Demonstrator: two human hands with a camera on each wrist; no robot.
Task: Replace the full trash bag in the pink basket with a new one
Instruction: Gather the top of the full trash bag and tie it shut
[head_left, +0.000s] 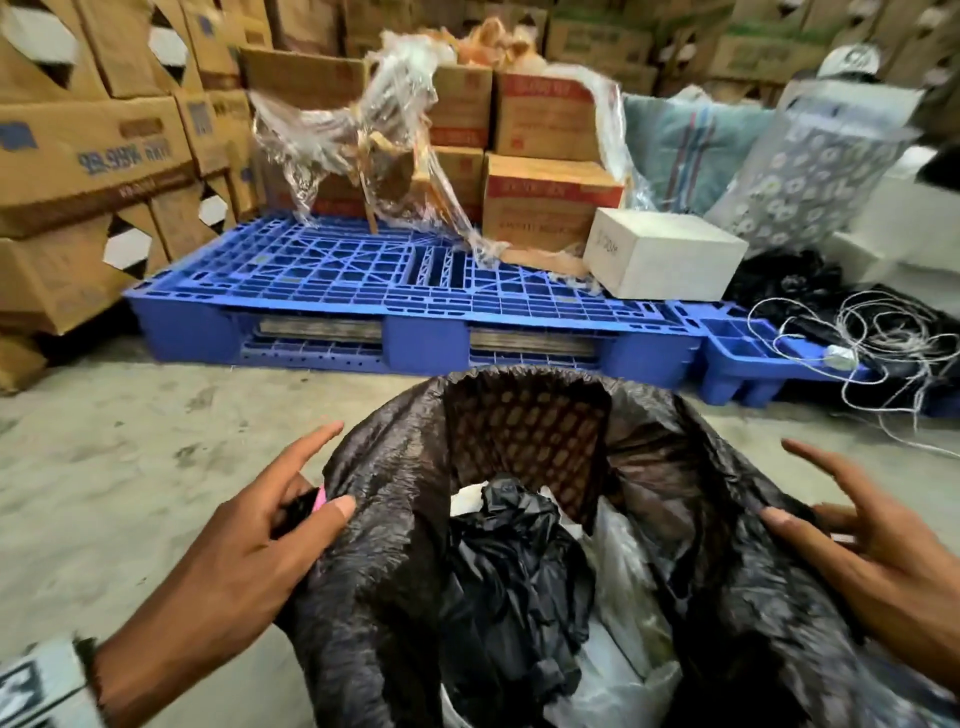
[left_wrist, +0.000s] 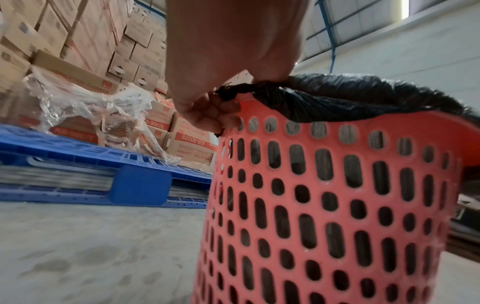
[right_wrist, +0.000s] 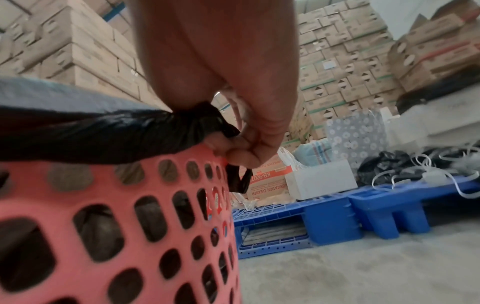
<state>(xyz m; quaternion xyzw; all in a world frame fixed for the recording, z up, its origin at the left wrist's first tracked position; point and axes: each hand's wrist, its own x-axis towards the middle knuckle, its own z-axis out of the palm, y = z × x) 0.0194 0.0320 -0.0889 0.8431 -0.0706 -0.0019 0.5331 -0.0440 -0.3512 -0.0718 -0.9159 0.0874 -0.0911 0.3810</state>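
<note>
**Both hands pinch the bag at the basket rim**

Fingers of the left hand (head_left: 249, 545) and right hand (head_left: 878, 551) curl on the black trash bag (head_left: 395, 519), folded over the pink basket (left_wrist: 324, 195) on the concrete floor (head_left: 130, 467). Behind lies a blue pallet (head_left: 363, 291).

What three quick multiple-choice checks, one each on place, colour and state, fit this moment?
1. Where does the white box sit?
A. on the pallet
B. in the basket
C. on a carton stack

2. What colour is the bag lining the basket?
A. white
B. black
C. blue

3. What is the left hand doing?
A. hanging idle
B. pinching the bag's edge
C. lifting the pallet

1 A: it rests on the blue slats.
2 B: dark film folds over the rim.
3 B: the wrist view shows gathered film in its fingers.
</note>
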